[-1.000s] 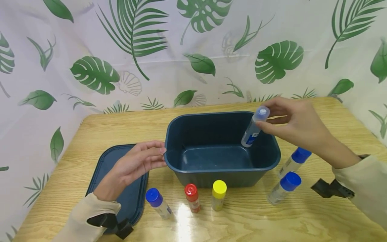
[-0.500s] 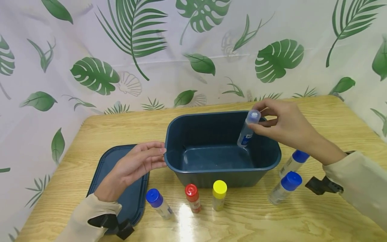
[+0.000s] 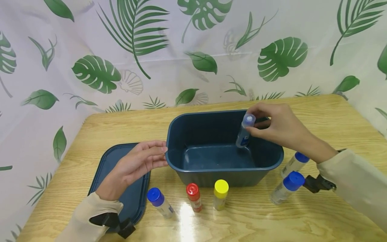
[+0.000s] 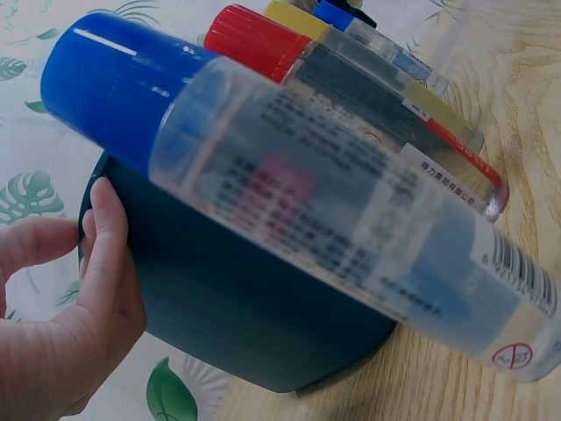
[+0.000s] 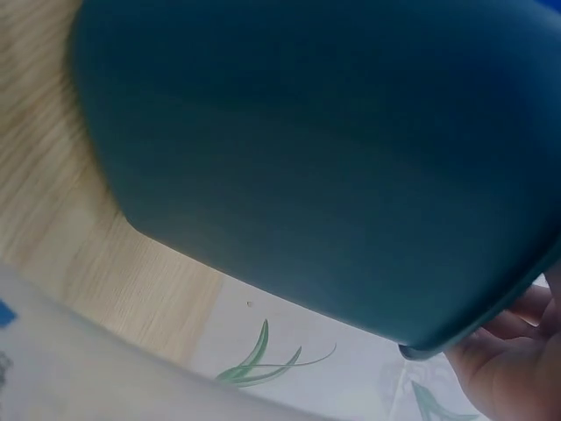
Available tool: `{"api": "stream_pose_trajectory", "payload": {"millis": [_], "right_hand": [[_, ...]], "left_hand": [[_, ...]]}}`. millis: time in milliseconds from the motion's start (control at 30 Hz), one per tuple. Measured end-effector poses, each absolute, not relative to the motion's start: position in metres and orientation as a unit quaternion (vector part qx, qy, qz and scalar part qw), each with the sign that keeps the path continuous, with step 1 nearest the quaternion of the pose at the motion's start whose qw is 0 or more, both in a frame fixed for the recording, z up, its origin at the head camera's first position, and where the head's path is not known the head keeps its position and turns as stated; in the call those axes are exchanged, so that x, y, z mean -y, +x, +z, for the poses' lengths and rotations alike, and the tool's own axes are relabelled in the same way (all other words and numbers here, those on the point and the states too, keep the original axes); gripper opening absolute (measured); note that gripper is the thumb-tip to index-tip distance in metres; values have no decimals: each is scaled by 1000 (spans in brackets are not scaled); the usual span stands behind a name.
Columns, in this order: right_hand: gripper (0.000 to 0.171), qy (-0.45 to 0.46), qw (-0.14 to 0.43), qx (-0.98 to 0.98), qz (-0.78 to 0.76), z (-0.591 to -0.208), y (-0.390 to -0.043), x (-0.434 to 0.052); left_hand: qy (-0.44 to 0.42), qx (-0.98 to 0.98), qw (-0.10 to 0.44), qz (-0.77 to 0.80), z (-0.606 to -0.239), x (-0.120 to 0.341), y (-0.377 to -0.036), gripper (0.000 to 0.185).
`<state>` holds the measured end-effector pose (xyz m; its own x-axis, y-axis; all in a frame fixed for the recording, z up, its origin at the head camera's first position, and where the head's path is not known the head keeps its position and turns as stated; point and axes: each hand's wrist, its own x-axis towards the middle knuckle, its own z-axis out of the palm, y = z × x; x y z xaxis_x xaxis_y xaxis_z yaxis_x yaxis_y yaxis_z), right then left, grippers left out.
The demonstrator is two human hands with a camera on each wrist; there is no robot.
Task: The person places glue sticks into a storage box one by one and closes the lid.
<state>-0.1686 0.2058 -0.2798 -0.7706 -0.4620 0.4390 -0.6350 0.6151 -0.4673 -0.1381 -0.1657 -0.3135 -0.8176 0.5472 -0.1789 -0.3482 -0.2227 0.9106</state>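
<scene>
One bottle (image 3: 244, 132) with a pale blue cap hung inside the dark blue bin (image 3: 181, 132), pinched at its cap by the fingertips of the right hand (image 3: 276, 129). Its long axis ran nearly upright, tilted a little, so the body lay straight below the grip and its base sat just above the bin floor near the far right corner (contact with the floor could not be told). The left hand (image 3: 133, 168) was farther off, fingers straight and relaxed, touching the bin's left rim, with the lid (image 3: 121, 201) beneath it on the table (image 3: 302, 222)
</scene>
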Motion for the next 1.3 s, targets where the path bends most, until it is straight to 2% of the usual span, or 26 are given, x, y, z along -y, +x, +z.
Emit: {"api": "stream_pose_trajectory", "payload": {"millis": [500, 933, 1300], "right_hand": [[26, 308, 52, 917, 248, -278, -174, -196], [26, 299, 30, 927, 226, -280, -175, -192], [25, 302, 41, 929, 212, -281, -174, -193]], "left_hand": [[87, -552, 285, 779, -314, 166, -137, 12], [83, -549, 284, 781, -314, 165, -137, 12], [82, -546, 285, 784, -315, 164, -136, 14]]}}
